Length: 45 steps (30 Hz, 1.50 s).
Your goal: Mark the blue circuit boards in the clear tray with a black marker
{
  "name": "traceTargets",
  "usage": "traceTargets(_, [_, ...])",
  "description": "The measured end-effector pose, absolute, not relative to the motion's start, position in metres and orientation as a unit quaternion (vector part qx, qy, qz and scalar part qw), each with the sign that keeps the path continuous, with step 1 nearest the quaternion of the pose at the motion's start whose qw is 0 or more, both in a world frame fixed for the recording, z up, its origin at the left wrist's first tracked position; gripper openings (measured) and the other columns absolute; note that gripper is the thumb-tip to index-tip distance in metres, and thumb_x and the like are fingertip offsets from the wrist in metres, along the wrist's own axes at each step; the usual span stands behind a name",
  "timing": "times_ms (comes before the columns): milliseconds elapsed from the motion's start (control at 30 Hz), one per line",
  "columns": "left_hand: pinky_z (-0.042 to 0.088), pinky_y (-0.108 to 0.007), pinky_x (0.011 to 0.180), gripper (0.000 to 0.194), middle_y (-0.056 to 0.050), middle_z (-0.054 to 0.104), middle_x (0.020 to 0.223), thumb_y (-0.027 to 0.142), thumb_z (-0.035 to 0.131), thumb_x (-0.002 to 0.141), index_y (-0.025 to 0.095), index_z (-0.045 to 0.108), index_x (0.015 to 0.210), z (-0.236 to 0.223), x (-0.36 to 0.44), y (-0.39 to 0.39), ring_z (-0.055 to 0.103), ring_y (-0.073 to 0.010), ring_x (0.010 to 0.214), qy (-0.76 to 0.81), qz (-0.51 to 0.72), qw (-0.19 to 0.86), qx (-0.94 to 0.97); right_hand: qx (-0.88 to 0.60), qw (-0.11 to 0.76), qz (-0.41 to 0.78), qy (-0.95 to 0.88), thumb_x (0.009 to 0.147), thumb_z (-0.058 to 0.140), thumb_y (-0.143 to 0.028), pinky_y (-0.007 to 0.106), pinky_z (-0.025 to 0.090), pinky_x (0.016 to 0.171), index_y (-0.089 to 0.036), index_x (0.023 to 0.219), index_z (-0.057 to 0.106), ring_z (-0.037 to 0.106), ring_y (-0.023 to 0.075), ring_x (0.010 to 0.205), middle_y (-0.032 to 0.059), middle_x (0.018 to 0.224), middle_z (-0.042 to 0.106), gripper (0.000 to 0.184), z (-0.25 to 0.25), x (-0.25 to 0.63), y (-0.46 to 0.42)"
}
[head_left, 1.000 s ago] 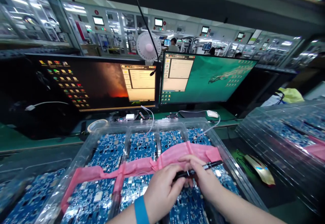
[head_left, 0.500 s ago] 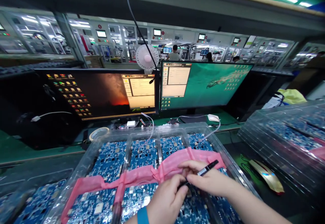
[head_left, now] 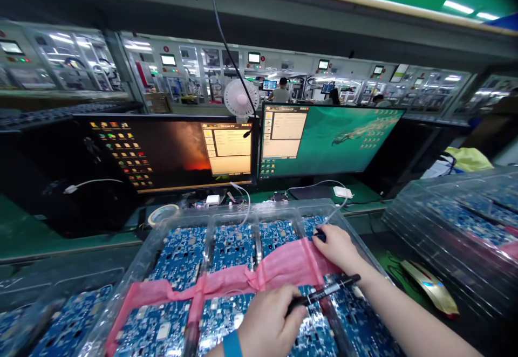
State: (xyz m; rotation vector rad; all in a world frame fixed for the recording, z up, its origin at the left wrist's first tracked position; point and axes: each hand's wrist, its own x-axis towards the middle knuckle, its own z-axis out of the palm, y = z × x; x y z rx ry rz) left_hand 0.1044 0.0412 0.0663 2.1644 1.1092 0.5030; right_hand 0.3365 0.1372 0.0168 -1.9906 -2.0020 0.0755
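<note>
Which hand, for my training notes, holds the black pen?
The left hand holds the black pen; the right hand is apart from it, up at the pink film.

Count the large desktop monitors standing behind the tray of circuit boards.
2. The left monitor shows a dark wallpaper with an orange glow; the right monitor beside it shows a teal wallpaper. Both stand behind the clear tray of circuit boards.

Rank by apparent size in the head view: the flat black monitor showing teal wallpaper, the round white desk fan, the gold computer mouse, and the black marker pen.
1. the flat black monitor
2. the round white desk fan
3. Unsure: the gold computer mouse and the black marker pen look alike; the pen looks longer but thinner.
</note>
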Motion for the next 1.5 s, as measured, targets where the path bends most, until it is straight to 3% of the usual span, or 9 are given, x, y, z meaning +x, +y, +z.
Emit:
traceTargets(233, [0.039, -0.026, 0.062, 0.018, -0.003, 0.063, 0.086, 0.026, 0.041, 0.082, 0.02, 0.054, 0.093, 0.066, 0.105, 0.044, 0.058, -0.0185, 0.077, 0.419, 0.183, 0.317, 0.831, -0.699, 0.167, -0.025, -0.695, 0.082, 0.044, -0.028, 0.039, 0.017, 0.095, -0.019, 0.079, 0.063, 0.052, 0.0196, 0.088, 0.0045, 0.084, 0.061, 0.021, 0.008, 0.335, 0.141])
traceTargets(467, [0.039, -0.027, 0.063, 0.019, -0.003, 0.063, 0.086, 0.027, 0.038, 0.084, 0.02, 0.053, 0.094, 0.066, 0.104, 0.045, 0.058, -0.0192, 0.077, 0.415, 0.168, 0.318, 0.836, -0.692, 0.162, -0.048, -0.701, 0.084, 0.042, -0.025, 0.036, 0.019, 0.094, -0.015, 0.064, 0.059, 0.054, 0.0181, 0.075, 0.0062, 0.071, 0.06, 0.028, 0.012, 0.33, 0.143])
traceTargets(700, [0.04, -0.028, 0.065, 0.022, -0.003, 0.063, 0.088, 0.029, 0.036, 0.086, 0.02, 0.053, 0.095, 0.068, 0.103, 0.044, 0.057, -0.02, 0.08, 0.421, 0.163, 0.323, 0.832, -0.696, 0.186, -0.014, -0.693, 0.085, 0.038, -0.023, 0.036, 0.018, 0.095, -0.014, 0.065, 0.055, 0.056, 0.0183, 0.073, 0.0078, 0.069, 0.06, 0.028, 0.008, 0.332, 0.146])
traceTargets(867, [0.04, -0.028, 0.065, 0.022, -0.003, 0.063, 0.087, 0.029, 0.035, 0.086, 0.02, 0.053, 0.095, 0.068, 0.103, 0.044, 0.057, -0.0197, 0.08, 0.422, 0.165, 0.325, 0.83, -0.701, 0.246, 0.059, -0.666, 0.082, 0.04, -0.027, 0.036, 0.021, 0.094, -0.016, 0.061, 0.05, 0.055, 0.0179, 0.067, 0.0052, 0.06, 0.057, 0.026, 0.01, 0.338, 0.15])
traceTargets(1000, [0.04, -0.028, 0.066, 0.021, -0.003, 0.062, 0.087, 0.029, 0.036, 0.085, 0.02, 0.053, 0.094, 0.069, 0.104, 0.044, 0.057, -0.0195, 0.081, 0.423, 0.165, 0.33, 0.828, -0.704, 0.338, 0.143, -0.608, 0.075, 0.045, -0.041, 0.035, 0.036, 0.079, -0.019, 0.056, 0.046, 0.054, 0.0212, 0.065, 0.0041, 0.057, 0.054, 0.029, 0.024, 0.351, 0.152])
traceTargets(1200, [0.039, -0.028, 0.064, 0.021, -0.003, 0.062, 0.085, 0.03, 0.037, 0.085, 0.021, 0.054, 0.092, 0.07, 0.105, 0.043, 0.057, -0.0193, 0.079, 0.423, 0.166, 0.332, 0.827, -0.67, 0.507, 0.312, -0.443, 0.076, 0.022, -0.056, 0.032, 0.046, 0.067, -0.019, 0.078, 0.045, 0.057, 0.0215, 0.08, 0.0119, 0.086, 0.059, 0.044, 0.05, 0.392, 0.149])
traceTargets(1400, [0.04, -0.028, 0.067, 0.021, -0.003, 0.062, 0.086, 0.029, 0.037, 0.085, 0.02, 0.053, 0.093, 0.068, 0.103, 0.044, 0.056, -0.019, 0.079, 0.424, 0.186, 0.345, 0.817, -0.598, 0.538, 0.443, -0.395, 0.076, 0.018, -0.055, 0.034, 0.047, 0.064, -0.016, 0.089, 0.046, 0.058, 0.021, 0.073, 0.0139, 0.086, 0.058, 0.049, 0.062, 0.386, 0.133])
traceTargets(1500, [0.04, -0.028, 0.067, 0.021, -0.003, 0.061, 0.086, 0.029, 0.036, 0.085, 0.019, 0.053, 0.092, 0.069, 0.102, 0.045, 0.056, -0.0183, 0.079, 0.428, 0.214, 0.353, 0.804, -0.567, 0.519, 0.478, -0.425, 0.073, 0.038, -0.046, 0.032, 0.045, 0.065, -0.015, 0.094, 0.047, 0.056, 0.0179, 0.067, 0.0086, 0.078, 0.059, 0.039, 0.06, 0.351, 0.124])
